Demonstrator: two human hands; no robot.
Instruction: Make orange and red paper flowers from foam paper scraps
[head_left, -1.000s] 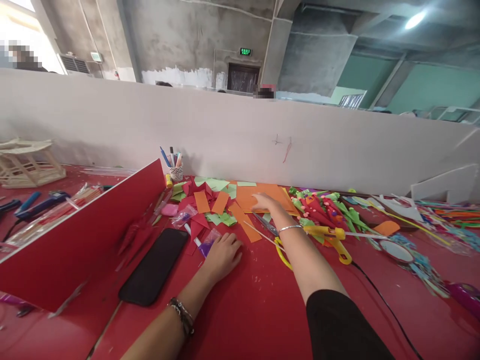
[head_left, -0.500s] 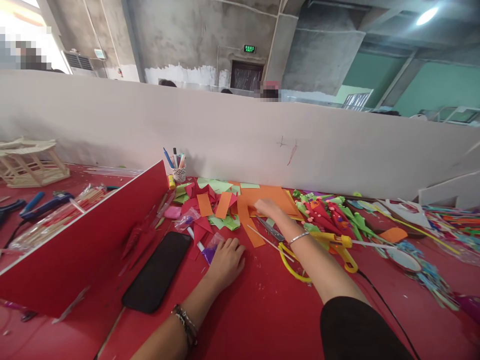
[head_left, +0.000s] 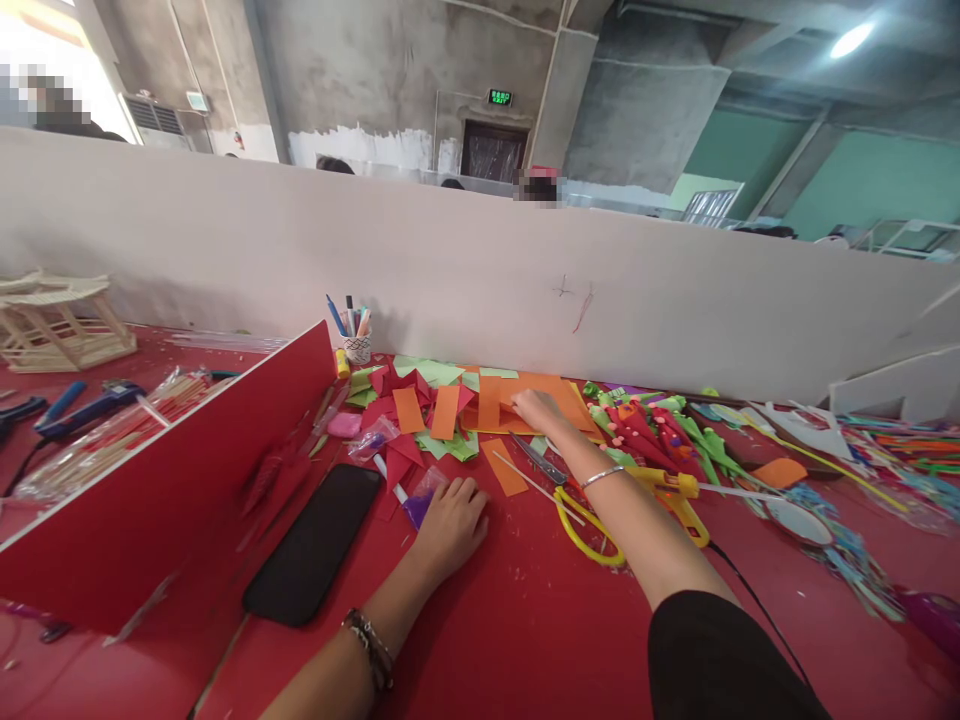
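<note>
My right hand (head_left: 536,408) reaches forward, fingers pinched together at the edge of an orange paper strip (head_left: 489,402); the fingertips are partly hidden. That strip lies over larger orange sheets (head_left: 566,392). Nearer me is another orange paper piece (head_left: 504,470), with a thin white stick (head_left: 529,480) across its corner. Yellow-handled scissors (head_left: 592,540) lie under my right forearm, blades pointing away. My left hand (head_left: 451,525) rests palm down on the red table, fingers loosely bent and apart, beside a purple item (head_left: 415,510) with a white shaft and clear plastic.
Left are a black phone (head_left: 315,545), a red divider board (head_left: 187,450) and a pen cup (head_left: 358,347). Red and green paper pieces (head_left: 450,445) lie mid-table. A yellow glue gun (head_left: 679,495), its cord and paper cones (head_left: 652,430) lie right. A white partition (head_left: 465,280) stands behind.
My right hand has shifted slightly away from me, and the orange strip has moved the same way, leaving a gap to the nearer orange piece. My left hand has stayed put.
</note>
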